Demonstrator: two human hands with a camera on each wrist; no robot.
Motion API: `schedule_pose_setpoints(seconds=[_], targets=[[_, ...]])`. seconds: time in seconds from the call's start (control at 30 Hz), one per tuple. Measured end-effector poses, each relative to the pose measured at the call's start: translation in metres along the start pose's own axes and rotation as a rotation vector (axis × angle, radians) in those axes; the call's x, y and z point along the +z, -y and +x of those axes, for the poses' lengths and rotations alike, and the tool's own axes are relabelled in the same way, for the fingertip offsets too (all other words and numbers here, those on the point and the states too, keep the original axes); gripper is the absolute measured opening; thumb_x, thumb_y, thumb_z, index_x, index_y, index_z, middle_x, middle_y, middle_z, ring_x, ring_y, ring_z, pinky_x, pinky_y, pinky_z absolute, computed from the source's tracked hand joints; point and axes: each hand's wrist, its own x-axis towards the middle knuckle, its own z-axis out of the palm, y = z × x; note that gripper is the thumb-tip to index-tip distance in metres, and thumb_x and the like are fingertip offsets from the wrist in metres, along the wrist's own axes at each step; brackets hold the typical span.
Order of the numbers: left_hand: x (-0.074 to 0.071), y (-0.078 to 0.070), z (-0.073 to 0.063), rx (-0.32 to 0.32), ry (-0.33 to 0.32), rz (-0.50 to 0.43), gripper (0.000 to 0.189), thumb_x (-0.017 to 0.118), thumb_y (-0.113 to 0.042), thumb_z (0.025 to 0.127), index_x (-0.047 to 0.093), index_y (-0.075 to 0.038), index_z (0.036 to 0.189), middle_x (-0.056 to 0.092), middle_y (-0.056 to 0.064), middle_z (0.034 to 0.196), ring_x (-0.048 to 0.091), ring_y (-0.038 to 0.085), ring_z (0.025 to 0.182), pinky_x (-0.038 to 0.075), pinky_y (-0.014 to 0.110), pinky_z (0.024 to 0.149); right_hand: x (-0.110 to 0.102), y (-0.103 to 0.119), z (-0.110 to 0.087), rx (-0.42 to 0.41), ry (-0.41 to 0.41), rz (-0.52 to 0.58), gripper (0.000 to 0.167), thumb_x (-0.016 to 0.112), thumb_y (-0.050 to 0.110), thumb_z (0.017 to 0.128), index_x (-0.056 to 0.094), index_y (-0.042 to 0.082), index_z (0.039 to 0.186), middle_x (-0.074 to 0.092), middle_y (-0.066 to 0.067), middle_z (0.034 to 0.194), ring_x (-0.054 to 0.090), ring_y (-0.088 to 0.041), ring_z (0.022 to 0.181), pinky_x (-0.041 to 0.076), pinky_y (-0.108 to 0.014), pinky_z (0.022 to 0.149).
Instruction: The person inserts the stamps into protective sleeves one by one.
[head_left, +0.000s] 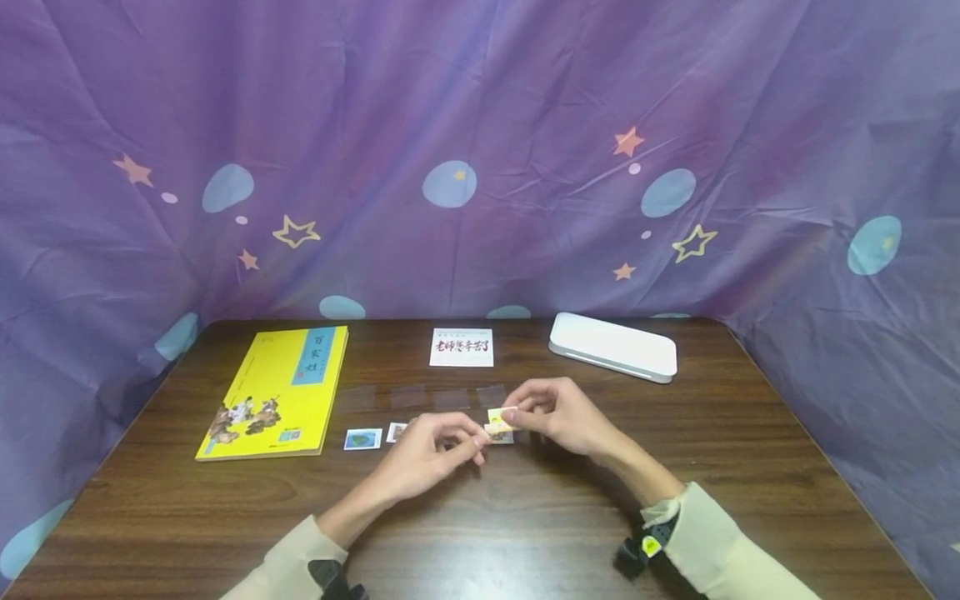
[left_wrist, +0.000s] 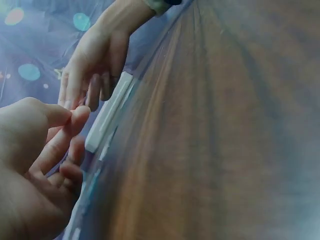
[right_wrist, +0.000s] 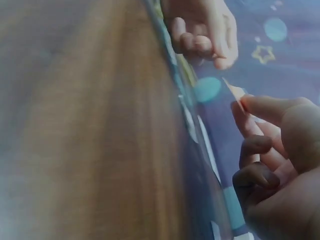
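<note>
Right hand (head_left: 558, 417) had fingers clamped on edge of small yellow card (head_left: 495, 415), maybe to keep its face clear. Card was up over desk (head_left: 480, 542), near left hand (head_left: 429, 458). Left thumb and finger tips met; could not tell if they held anything.

Pale cream sleeves (head_left: 731, 542), black wrist straps (head_left: 327, 573)
</note>
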Motion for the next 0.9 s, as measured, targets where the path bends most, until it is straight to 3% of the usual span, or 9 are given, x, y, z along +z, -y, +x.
schedule_pose_setpoints(seconds=[0.1,0.17,0.3,0.37,0.5,0.7,0.9], targets=[[0.000,-0.004,0.011,0.040,-0.042,0.166,0.013,0.074,-0.025,0.104,0.079,-0.019,0.114,0.081,-0.008,0.097,0.069,0.016,0.084,0.052,0.026,0.071,-0.008,-0.001,0.009,0.037,-0.045,0.004,0.021,0.084,0.031,0.096,0.080,0.014,0.108,0.083,-0.009,0.099,0.077,-0.024,0.086,0.059,-0.031,0.077],[0.001,-0.007,0.018,0.059,-0.059,0.294,0.014,0.078,-0.024,0.101,0.079,-0.020,0.114,0.079,-0.008,0.103,0.068,0.016,0.091,0.057,0.033,0.082,-0.011,-0.003,0.014,0.054,-0.060,-0.018,0.022,0.084,0.032,0.096,0.080,0.014,0.109,0.084,-0.007,0.099,0.078,-0.024,0.091,0.058,-0.032,0.083],[0.004,-0.008,0.032,0.052,-0.044,0.498,0.027,0.085,-0.031,0.094,0.077,-0.021,0.118,0.076,-0.003,0.115,0.065,0.020,0.110,0.055,0.046,0.104,-0.018,-0.008,0.018,0.065,-0.050,-0.094,0.018,0.084,0.026,0.095,0.079,0.013,0.107,0.082,-0.002,0.090,0.075,-0.022,0.084,0.055,-0.028,0.073],[0.007,-0.009,0.035,0.037,-0.033,0.548,0.033,0.087,-0.035,0.092,0.077,-0.020,0.119,0.075,-0.002,0.117,0.064,0.020,0.113,0.053,0.047,0.108,-0.020,-0.010,0.018,0.068,-0.038,-0.125,0.016,0.085,0.023,0.094,0.079,0.014,0.106,0.080,0.000,0.085,0.072,-0.018,0.079,0.052,-0.025,0.069],[0.011,-0.010,0.036,0.017,-0.031,0.575,0.035,0.089,-0.037,0.091,0.077,-0.020,0.119,0.075,-0.003,0.109,0.062,0.018,0.106,0.053,0.042,0.100,-0.024,-0.015,0.014,0.053,-0.016,-0.203,0.014,0.087,0.022,0.092,0.078,0.016,0.100,0.079,0.003,0.081,0.067,-0.011,0.073,0.049,-0.024,0.065],[0.012,-0.011,0.033,-0.015,-0.034,0.497,0.032,0.089,-0.031,0.091,0.078,-0.016,0.117,0.072,-0.002,0.104,0.058,0.018,0.105,0.050,0.042,0.097,-0.024,-0.017,0.008,0.001,-0.044,-0.393,0.013,0.089,0.021,0.090,0.076,0.018,0.088,0.074,0.008,0.077,0.065,-0.008,0.069,0.050,-0.025,0.066],[0.012,-0.009,0.031,-0.032,-0.045,0.459,0.029,0.089,-0.028,0.090,0.077,-0.018,0.114,0.072,0.000,0.112,0.057,0.022,0.113,0.049,0.048,0.106,-0.023,-0.012,0.007,0.103,-0.061,-0.559,0.024,0.093,0.038,0.084,0.074,0.024,0.085,0.070,0.008,0.080,0.060,-0.011,0.074,0.047,-0.031,0.066]])
